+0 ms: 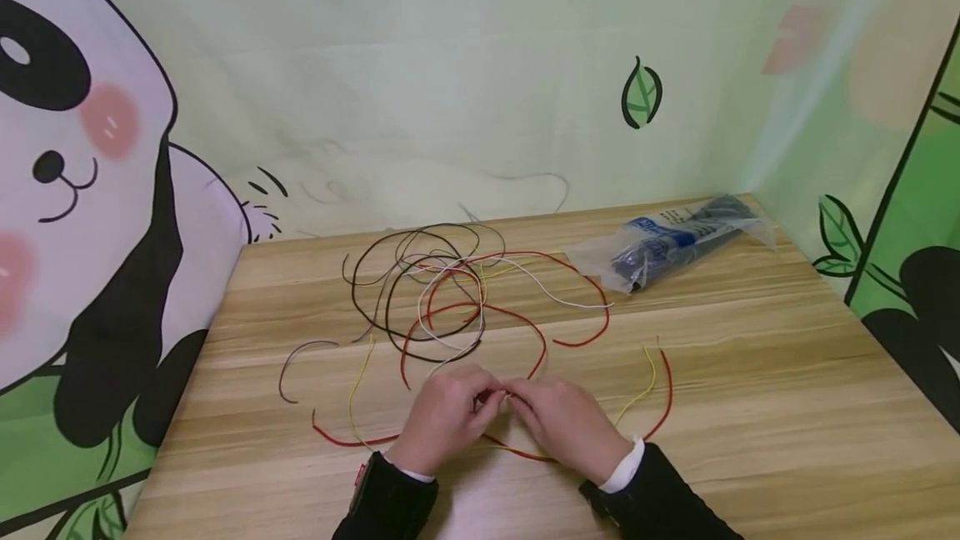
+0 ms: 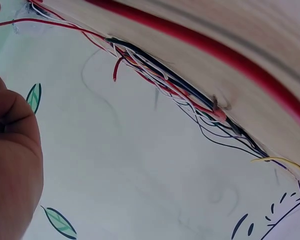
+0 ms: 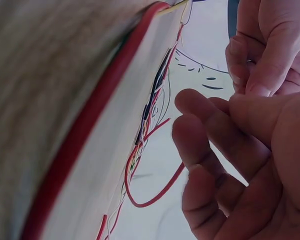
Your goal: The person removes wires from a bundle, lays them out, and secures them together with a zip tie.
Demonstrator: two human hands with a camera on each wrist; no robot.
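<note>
My left hand (image 1: 450, 417) and right hand (image 1: 573, 425) meet fingertip to fingertip low over the table. Each pinches thumb against forefinger on a thin wire whose held end is mostly hidden. A red wire (image 1: 543, 342) runs from the tangled pile down to the fingers; the right wrist view shows its loop (image 3: 160, 197) passing behind the right hand's curled fingers. Beneath both wrists lie another red wire (image 1: 667, 386) and a yellow wire (image 1: 363, 377). Just beyond the hands is the pile, with black wire (image 1: 388, 307), white wire (image 1: 551, 294) and more red.
A clear plastic bag (image 1: 667, 240) with dark contents lies at the back right of the wooden table (image 1: 787, 407). One short dark wire (image 1: 282, 369) curves apart on the left. A printed cloth backdrop (image 1: 480, 107) stands directly behind the table.
</note>
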